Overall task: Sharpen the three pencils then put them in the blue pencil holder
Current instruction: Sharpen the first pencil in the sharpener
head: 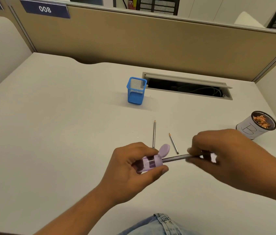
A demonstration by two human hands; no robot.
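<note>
1. While held above the near middle of the desk (57, 116), three pencils counted: one pencil in the sharpener (177, 158), two lying flat just beyond the hands, a longer pencil (154, 134) to the left and a shorter pencil (173, 143) to the right, apart from each other.
2. One purple sharpener (149, 164), lid flipped open, gripped by the left hand (130, 168), fingers curled round its body, thumb beneath.
3. Right hand (222, 153) blurred, fingers pinched together on the pencil's far end.
4. One blue holder (135, 91) standing upright, far centre, well apart from the pencils.
5. One white cup (255, 127) of shavings at right.
</note>
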